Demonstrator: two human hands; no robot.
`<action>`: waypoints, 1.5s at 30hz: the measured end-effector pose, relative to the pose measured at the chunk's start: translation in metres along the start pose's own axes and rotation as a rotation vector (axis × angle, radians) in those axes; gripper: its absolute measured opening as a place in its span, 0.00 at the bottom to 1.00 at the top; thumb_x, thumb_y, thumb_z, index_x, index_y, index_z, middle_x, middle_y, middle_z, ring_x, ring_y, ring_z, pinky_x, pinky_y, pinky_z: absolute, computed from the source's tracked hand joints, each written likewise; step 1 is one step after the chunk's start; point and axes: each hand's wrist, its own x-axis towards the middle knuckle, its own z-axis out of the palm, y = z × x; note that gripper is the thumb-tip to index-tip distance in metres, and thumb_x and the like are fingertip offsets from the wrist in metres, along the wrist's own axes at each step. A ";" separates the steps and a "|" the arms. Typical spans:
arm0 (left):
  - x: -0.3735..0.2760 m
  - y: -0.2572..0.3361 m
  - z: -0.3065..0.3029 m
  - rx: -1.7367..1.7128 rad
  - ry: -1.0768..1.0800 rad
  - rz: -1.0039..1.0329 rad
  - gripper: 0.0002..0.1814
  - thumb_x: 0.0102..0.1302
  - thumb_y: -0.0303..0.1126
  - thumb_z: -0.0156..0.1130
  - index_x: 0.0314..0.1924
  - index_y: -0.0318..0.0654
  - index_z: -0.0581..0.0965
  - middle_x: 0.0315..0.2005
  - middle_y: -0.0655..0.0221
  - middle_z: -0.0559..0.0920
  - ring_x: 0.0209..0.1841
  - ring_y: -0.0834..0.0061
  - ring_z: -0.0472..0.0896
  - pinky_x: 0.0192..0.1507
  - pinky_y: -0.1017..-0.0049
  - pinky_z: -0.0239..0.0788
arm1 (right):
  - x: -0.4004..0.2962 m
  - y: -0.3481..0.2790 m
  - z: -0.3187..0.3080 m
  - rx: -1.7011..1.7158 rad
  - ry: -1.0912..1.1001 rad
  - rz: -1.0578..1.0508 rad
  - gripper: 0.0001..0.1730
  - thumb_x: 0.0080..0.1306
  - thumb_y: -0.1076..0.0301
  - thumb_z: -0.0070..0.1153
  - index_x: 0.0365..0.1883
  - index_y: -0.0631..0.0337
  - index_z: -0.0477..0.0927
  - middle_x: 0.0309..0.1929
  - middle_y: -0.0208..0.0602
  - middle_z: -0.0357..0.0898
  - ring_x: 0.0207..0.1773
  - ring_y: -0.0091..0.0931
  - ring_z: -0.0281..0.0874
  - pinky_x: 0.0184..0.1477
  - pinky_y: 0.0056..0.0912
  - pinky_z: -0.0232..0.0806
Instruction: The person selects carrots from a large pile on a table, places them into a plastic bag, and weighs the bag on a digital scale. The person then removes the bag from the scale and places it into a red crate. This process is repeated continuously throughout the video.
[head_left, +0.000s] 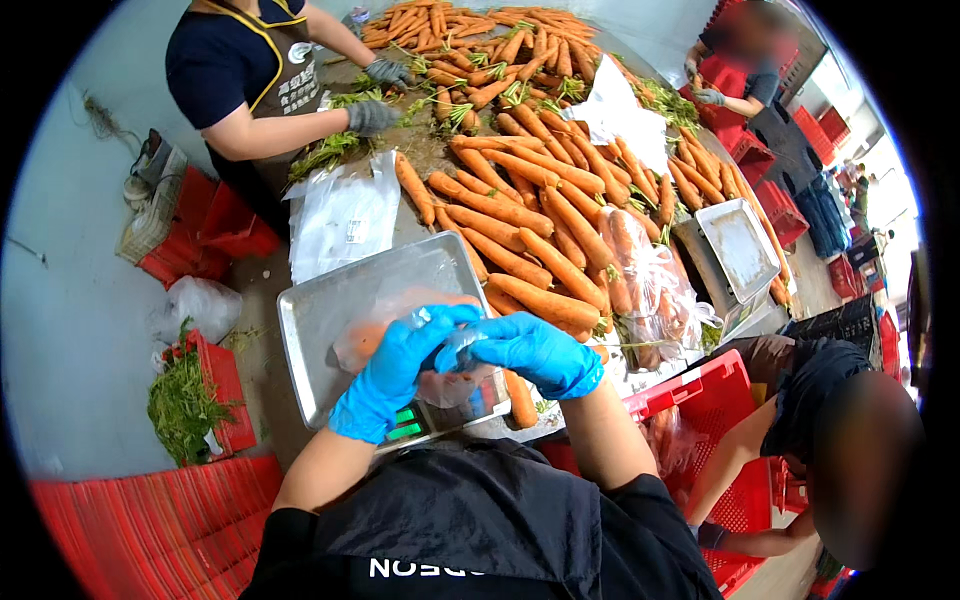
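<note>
A clear plastic bag (355, 341) with carrots inside lies over the metal tray of a weighing scale (315, 315). My left hand (401, 364), in a blue glove, grips the bag's gathered upper part. My right hand (540, 354), gloved the same way, pinches the plastic close beside the left one. The fingers of both hands nearly meet and hide part of the bag. Under my left wrist, the scale's lit green display (405, 424) shows. Loose carrots (544, 300) lie heaped just beyond my right hand.
Flat plastic bags (341, 217) lie left of the pile. Right of it are a tied bag of carrots (649, 292) and a second scale (739, 244). A co-worker's gloved hands (373, 116) are across the table; another person bends by a red crate (720, 442) at right.
</note>
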 end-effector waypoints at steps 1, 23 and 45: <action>-0.007 -0.002 -0.008 0.150 -0.025 -0.083 0.18 0.70 0.38 0.54 0.54 0.37 0.77 0.40 0.69 0.82 0.30 0.84 0.72 0.34 0.82 0.66 | -0.002 0.007 -0.008 0.027 0.015 0.024 0.17 0.68 0.63 0.54 0.51 0.64 0.80 0.46 0.32 0.80 0.48 0.20 0.74 0.53 0.23 0.66; -0.053 -0.043 -0.057 -0.087 0.105 0.191 0.15 0.71 0.37 0.53 0.49 0.34 0.76 0.47 0.59 0.79 0.46 0.70 0.79 0.52 0.66 0.71 | 0.026 0.039 -0.001 0.589 0.319 -0.171 0.32 0.64 0.78 0.50 0.68 0.59 0.62 0.48 0.40 0.77 0.44 0.24 0.76 0.48 0.28 0.72; -0.056 -0.041 0.005 0.769 0.071 0.338 0.17 0.61 0.20 0.57 0.52 0.34 0.74 0.49 0.60 0.75 0.50 0.65 0.75 0.56 0.70 0.66 | 0.059 0.077 0.014 -1.113 0.249 -0.165 0.14 0.58 0.59 0.58 0.38 0.57 0.82 0.35 0.50 0.80 0.39 0.41 0.79 0.35 0.40 0.69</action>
